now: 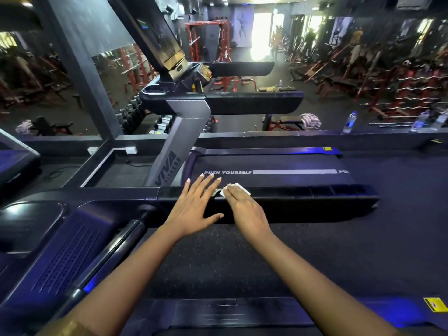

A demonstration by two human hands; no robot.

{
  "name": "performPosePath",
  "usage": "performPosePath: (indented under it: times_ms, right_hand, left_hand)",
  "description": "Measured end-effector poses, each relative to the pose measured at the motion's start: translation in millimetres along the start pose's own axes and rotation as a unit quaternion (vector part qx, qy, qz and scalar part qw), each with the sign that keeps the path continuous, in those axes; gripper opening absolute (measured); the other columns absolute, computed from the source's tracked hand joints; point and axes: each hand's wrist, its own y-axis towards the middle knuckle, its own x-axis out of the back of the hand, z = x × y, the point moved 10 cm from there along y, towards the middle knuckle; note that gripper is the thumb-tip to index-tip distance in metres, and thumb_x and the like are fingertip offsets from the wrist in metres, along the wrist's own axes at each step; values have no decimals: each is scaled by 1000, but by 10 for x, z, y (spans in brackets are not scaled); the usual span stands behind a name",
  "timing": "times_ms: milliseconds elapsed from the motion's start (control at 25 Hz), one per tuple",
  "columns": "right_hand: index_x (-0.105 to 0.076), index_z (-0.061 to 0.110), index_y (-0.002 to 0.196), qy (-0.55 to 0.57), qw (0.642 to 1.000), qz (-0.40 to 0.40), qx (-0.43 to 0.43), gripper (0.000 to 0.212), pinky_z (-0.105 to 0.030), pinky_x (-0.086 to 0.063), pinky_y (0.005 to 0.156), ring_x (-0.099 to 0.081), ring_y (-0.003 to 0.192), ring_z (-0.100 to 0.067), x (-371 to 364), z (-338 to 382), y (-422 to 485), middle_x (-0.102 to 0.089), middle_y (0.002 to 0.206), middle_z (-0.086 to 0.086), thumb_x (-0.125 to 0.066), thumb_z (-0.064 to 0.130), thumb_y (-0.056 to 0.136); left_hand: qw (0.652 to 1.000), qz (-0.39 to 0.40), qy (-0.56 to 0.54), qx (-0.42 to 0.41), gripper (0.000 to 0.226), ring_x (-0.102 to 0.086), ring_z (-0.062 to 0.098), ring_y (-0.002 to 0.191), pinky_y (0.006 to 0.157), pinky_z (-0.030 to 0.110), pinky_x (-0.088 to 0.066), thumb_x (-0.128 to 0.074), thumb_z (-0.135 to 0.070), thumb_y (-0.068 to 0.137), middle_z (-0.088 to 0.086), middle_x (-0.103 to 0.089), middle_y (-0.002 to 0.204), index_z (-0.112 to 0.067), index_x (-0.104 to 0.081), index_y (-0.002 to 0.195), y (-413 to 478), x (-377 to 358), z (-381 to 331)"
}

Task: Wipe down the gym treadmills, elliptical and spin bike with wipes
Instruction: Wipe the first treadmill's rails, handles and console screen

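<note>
Item: small white crumpled wipe (239, 187), under and just past the fingertips of R hand (244, 209). R fingers straight, pressing it onto black plastic treadmill side rail (315, 198).
L hand (196, 207): fingers spread, straight, flat on same rail, holding nothing; wipe just right of its fingertips.
Wipe poss. folded; view blurred.

— What's off-task?
— I see a grey pillar (80, 69), wall sockets (132, 150) at its foot, dumbbells (135, 112) just right of it.
— Further right of it?
— Striped towel (311, 120), then water bottle (349, 122), red racks (407, 88) beyond.
</note>
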Motion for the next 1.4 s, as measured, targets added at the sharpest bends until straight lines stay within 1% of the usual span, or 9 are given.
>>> performPosePath:
  times_ms: [240,400,520,680,840,1040,1120,1240,1400]
  right_hand:
    - [-26,12,147,-57,994,-50,-82,54,-12,-1,107,-15,143,-12,379,-992,-309,-24,154,-1,-36,0,95]
    - [-36,9,143,-66,977,-95,-182,55,-17,-13,111,-26,140,-15,782,-1616,-535,-34,149,-4,-38,-7,90]
    - [-43,8,138,-38,988,-80,-128,47,-15,-18,107,-33,135,-14,623,-1189,-385,-41,145,-5,-37,-2,93]
    - [-35,13,144,-26,995,-56,-80,45,-13,-12,112,-20,141,-9,338,-870,-405,-31,151,0,-37,10,99]
    - [-31,13,145,-47,987,-62,-142,52,-10,-1,105,-16,142,-10,608,-1456,-705,-26,153,2,-36,0,95]
    - [-53,4,130,-73,961,-147,-222,60,-28,-31,107,-43,131,-24,914,-1838,-880,-49,139,-10,-48,-19,75]
    - [-59,-1,123,-62,972,-150,-171,59,-37,-30,105,-51,122,-32,739,-1521,-720,-56,129,-17,-51,-22,68]
    - [-62,0,118,-74,985,-127,-90,53,-33,-32,100,-56,117,-28,462,-1050,-612,-61,123,-13,-45,-7,68]
    - [-65,0,114,-127,973,-171,-88,53,-31,-39,94,-61,111,-27,626,-1407,-780,-64,118,-12,-58,-13,63]
  left_hand:
    - [994,49,35,-90,92,4,19,148,116,40,10,-10,-74,72,-1,-1,161,-29,7,151,396,-156,-618]
    - [988,25,79,-129,87,-18,24,146,117,47,-8,-20,-72,78,1,-21,158,-28,-1,151,433,-232,-731]
    - [987,3,85,-139,86,-42,27,135,110,49,-29,-36,-69,79,4,-42,148,-23,-22,150,407,-241,-729]
    - [986,-10,75,-145,86,-47,26,131,106,48,-35,-40,-69,77,4,-45,146,-23,-22,148,395,-221,-741]
    - [986,-5,86,-139,87,-47,27,130,107,50,-36,-40,-70,77,4,-46,145,-22,-29,149,392,-235,-727]
    - [986,-6,85,-140,88,-48,27,129,106,50,-37,-41,-71,76,4,-47,144,-22,-30,148,397,-228,-736]
    - [987,-2,81,-138,87,-48,27,130,107,50,-35,-38,-71,77,4,-46,144,-22,-29,148,400,-229,-734]
    - [990,18,38,-132,88,-28,24,143,116,47,-17,-25,-74,77,0,-28,155,-29,-14,152,427,-188,-733]
    - [990,48,-23,-129,90,-12,18,147,119,42,-4,-13,-77,73,-3,-15,159,-33,-4,151,614,-157,-944]
